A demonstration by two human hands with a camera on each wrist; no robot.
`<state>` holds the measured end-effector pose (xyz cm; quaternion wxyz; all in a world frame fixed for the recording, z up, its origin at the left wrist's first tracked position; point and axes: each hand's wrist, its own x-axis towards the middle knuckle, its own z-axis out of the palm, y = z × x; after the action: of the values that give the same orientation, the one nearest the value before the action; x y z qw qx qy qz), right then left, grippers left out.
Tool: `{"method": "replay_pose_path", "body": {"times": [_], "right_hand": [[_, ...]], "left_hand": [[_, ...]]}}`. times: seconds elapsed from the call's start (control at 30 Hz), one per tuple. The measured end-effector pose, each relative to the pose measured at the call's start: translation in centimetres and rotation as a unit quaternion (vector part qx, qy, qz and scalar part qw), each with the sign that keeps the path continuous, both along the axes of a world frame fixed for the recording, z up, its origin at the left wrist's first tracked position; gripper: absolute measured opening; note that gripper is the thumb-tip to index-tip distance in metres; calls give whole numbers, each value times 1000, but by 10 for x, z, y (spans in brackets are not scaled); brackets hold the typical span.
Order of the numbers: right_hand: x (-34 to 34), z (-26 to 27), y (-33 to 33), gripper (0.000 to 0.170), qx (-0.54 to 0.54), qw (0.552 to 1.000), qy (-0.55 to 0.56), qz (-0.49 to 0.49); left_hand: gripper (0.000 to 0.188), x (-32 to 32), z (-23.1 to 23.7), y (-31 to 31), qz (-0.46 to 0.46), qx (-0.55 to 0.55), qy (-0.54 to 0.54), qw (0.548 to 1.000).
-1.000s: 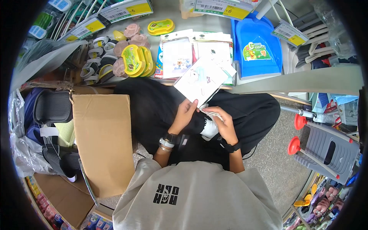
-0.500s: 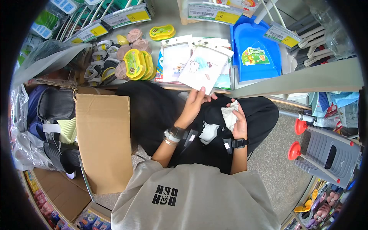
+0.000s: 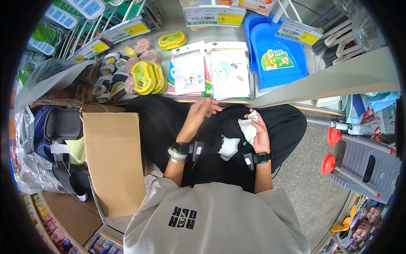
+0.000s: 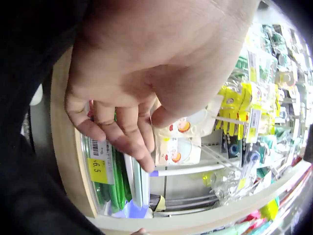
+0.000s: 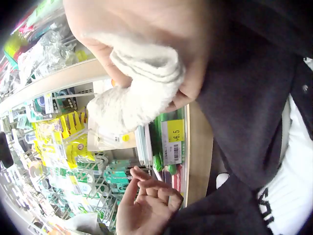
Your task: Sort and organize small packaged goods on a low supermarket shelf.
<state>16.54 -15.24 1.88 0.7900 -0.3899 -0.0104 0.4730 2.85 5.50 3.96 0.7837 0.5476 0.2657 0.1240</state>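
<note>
My left hand (image 3: 200, 112) hovers over the lap just in front of the shelf edge, holding nothing, its fingers relaxed. Just beyond it on the shelf lie two flat stacks of packets: the left packet (image 3: 189, 74) shows a small cartoon picture, and the right packet (image 3: 230, 74) has a pale animal drawing. My right hand (image 3: 261, 137) is over the right leg, gripping a crumpled white cloth (image 3: 248, 127). In the right wrist view the folded cloth (image 5: 139, 83) sits against the palm, with fingers curled behind it.
Yellow-green oval boxes (image 3: 144, 78) and several brushes (image 3: 101, 88) stand left of the packets. A blue dustpan (image 3: 277, 63) is to their right. An upright cardboard sheet (image 3: 113, 165) is at my left; red-ended plungers (image 3: 327, 163) lean by a grey stool (image 3: 366, 169) on the right.
The packet with the animal drawing was in my left hand and now lies on the right stack. My left hand has let go and drawn back; the right hand keeps the cloth.
</note>
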Motion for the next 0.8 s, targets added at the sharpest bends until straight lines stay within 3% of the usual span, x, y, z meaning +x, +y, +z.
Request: {"method": "replay_pose_path", "body": {"times": [0.1, 0.2, 0.4, 0.6, 0.7, 0.8], "right_hand": [[1, 0, 2, 45, 3, 1000, 0, 5], [0, -1, 3, 44, 0, 1000, 1, 2], [0, -3, 3, 44, -2, 1000, 1, 0], [0, -4, 4, 44, 3, 1000, 2, 2], [0, -4, 4, 43, 3, 1000, 2, 2], [0, -2, 4, 43, 0, 1000, -2, 0]], "left_hand": [[37, -16, -4, 2, 111, -81, 30, 990], [37, -14, -4, 5, 153, -140, 26, 978], [39, -5, -5, 15, 121, -163, 1, 979], [40, -9, 12, 5, 113, -79, 64, 988], [40, -10, 14, 6, 106, -129, 26, 986], [37, -10, 3, 13, 139, -282, -50, 948]]}}
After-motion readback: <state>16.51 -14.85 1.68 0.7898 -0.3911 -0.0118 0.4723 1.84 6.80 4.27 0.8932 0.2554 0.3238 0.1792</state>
